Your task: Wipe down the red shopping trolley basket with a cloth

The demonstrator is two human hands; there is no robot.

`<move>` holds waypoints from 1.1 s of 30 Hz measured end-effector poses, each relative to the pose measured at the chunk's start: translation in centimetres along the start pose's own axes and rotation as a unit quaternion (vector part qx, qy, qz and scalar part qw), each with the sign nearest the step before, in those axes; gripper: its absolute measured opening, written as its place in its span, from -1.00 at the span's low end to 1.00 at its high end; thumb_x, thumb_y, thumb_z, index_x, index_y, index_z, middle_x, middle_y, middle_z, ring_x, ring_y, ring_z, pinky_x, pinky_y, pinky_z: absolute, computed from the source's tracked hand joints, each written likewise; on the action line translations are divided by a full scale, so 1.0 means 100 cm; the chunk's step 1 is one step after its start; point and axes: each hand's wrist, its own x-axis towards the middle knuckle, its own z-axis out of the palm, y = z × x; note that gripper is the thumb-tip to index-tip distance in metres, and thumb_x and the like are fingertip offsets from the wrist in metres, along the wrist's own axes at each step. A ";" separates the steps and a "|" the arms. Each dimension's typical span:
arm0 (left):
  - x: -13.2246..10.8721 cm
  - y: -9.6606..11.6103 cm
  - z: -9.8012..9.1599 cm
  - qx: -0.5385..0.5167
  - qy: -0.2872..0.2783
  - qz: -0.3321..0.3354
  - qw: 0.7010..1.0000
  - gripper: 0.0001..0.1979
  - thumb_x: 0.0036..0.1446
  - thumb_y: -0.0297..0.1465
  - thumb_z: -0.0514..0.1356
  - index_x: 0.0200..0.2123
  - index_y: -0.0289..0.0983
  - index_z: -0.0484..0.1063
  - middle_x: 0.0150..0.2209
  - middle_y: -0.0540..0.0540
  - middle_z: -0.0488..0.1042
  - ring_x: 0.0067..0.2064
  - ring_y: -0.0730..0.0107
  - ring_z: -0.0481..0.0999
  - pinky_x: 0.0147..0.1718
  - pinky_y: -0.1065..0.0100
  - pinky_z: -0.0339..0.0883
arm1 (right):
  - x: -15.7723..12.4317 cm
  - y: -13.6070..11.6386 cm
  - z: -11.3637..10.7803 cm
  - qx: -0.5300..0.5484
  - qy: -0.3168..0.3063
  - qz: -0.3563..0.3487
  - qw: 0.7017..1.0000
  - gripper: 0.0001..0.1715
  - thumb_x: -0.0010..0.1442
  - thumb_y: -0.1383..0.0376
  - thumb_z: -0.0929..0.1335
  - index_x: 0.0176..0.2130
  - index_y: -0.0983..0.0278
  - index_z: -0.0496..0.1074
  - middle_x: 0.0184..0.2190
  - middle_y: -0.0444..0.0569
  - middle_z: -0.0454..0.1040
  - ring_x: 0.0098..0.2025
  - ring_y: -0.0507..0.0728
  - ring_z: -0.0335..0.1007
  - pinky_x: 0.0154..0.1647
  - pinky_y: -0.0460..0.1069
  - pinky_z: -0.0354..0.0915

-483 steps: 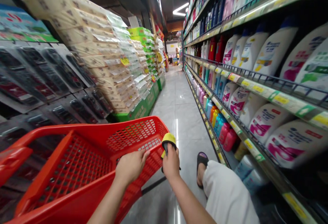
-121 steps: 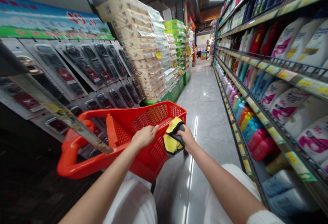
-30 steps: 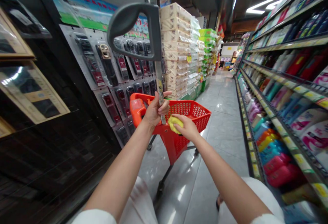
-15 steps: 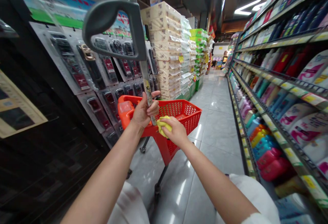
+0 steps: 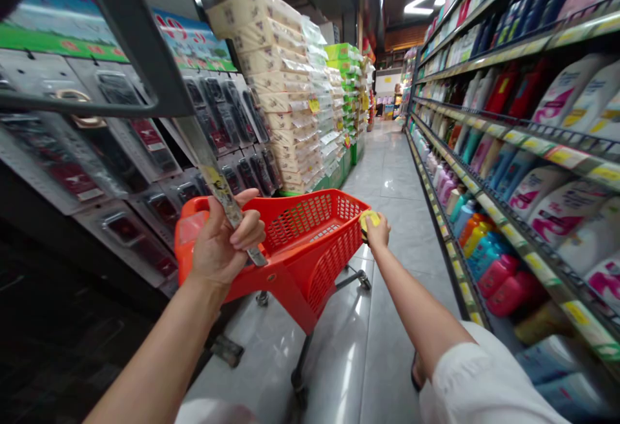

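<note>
A red plastic shopping cart (image 5: 310, 243) stands on the aisle floor in front of me. My left hand (image 5: 223, 243) is closed around the metal pole of the cart's pull handle (image 5: 213, 181), whose grey grip fills the upper left of the view. My right hand (image 5: 376, 231) reaches to the cart's far right rim and presses a yellow cloth (image 5: 368, 218) against it, fingers closed on the cloth.
Shelves of detergent bottles (image 5: 523, 185) run along the right. On the left hang packaged goods (image 5: 145, 146), then stacked tissue packs (image 5: 285, 94). The tiled aisle floor (image 5: 387, 172) runs ahead between them. My white-clad knee (image 5: 479, 379) shows at the lower right.
My right hand has moved with the yellow cloth from near the handle pole to the cart's far rim. The left hand stays on the pole, which now tilts toward me.
</note>
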 end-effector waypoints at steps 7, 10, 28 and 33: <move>0.003 0.001 0.000 0.007 0.008 -0.003 1.000 -0.50 0.25 0.01 -0.01 -0.16 -0.23 0.54 -0.73 0.15 0.00 -0.70 0.59 -0.07 -0.70 0.53 -0.03 | -0.038 -0.006 0.029 0.021 -0.029 0.014 0.999 -0.53 0.07 0.12 0.36 -0.04 0.26 0.41 -0.23 -0.02 0.53 -0.27 0.09 0.45 -0.27 -0.06 0.32; 0.004 0.000 -0.001 0.010 0.007 -0.003 1.000 -0.48 0.27 0.00 -0.05 -0.17 -0.23 0.54 -0.74 0.15 -0.01 -0.70 0.58 -0.06 -0.70 0.52 -0.03 | -0.074 -0.025 0.025 -0.006 -0.073 -0.036 0.997 -0.53 0.07 0.10 0.37 -0.05 0.24 0.46 -0.22 -0.01 0.52 -0.24 0.12 0.45 -0.22 -0.04 0.32; 0.003 0.003 -0.005 -0.009 0.001 -0.017 1.000 -0.45 0.28 0.00 -0.08 -0.15 -0.24 0.54 -0.74 0.14 0.00 -0.71 0.58 -0.02 -0.70 0.53 -0.05 | -0.174 -0.054 0.021 0.080 -0.126 -0.106 0.983 -0.57 -0.09 0.24 0.41 -0.15 0.20 0.43 -0.23 -0.10 0.47 -0.23 0.12 0.39 -0.18 -0.02 0.30; 0.003 0.004 -0.004 -0.023 0.033 -0.034 0.999 -0.44 0.28 0.01 -0.10 -0.18 -0.23 0.55 -0.74 0.14 0.00 -0.71 0.57 -0.02 -0.70 0.52 -0.05 | -0.123 -0.022 0.029 0.138 0.007 -0.013 0.990 -0.53 -0.02 0.18 0.36 -0.09 0.27 0.40 -0.18 -0.01 0.48 -0.20 0.12 0.39 -0.14 -0.01 0.29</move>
